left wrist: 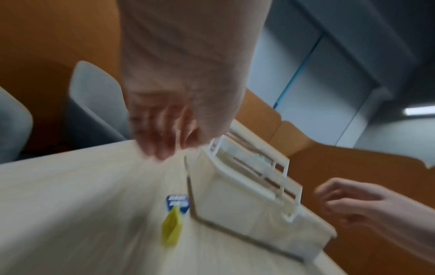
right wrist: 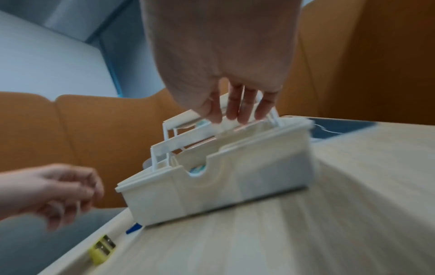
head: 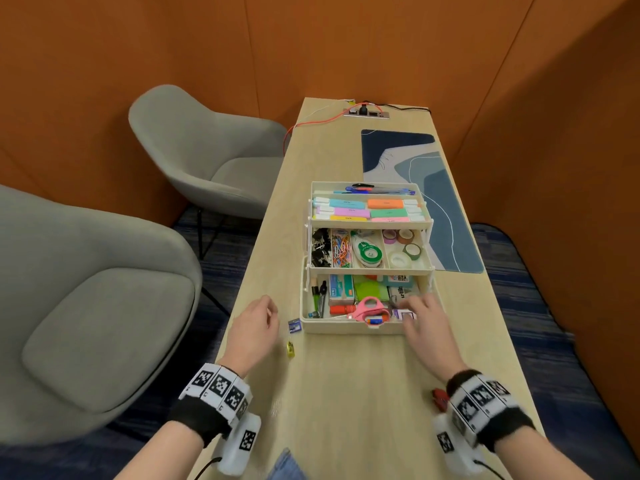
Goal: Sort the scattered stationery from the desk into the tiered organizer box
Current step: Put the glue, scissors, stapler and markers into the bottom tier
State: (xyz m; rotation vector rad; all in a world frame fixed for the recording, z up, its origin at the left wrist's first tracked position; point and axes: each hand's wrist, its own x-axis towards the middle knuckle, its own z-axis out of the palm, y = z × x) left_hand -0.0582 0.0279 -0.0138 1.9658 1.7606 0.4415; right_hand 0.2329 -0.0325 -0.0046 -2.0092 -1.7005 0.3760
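Tiered organizer box (head: 349, 326) stood open mid-desk (head: 346, 403), 3 levels stepped back. Right hand (head: 427, 327) reached over bottom tray's right front corner, fingers (right wrist: 244, 109) extended, fairly straight, held nothing visible. Left hand (head: 254, 325) hovered left of box, fingers loosely curled, empty. Blue sharpener (head: 294, 325) lay just beside box's front-left corner; yellow sharpener (head: 290, 348) near it, closer to person. Small red item (head: 439, 398) lay by right wrist, blurred. Pink scissors (head: 370, 308) in bottom tray.

The organizer box (head: 349, 327) looks like smooth cream plastic; the worktop (head: 346, 393) is pale matt wood-grain laminate. Grey armchairs (head: 104, 306) wear woven cloth, and the desk mat (head: 446, 220) looks fabric-faced.
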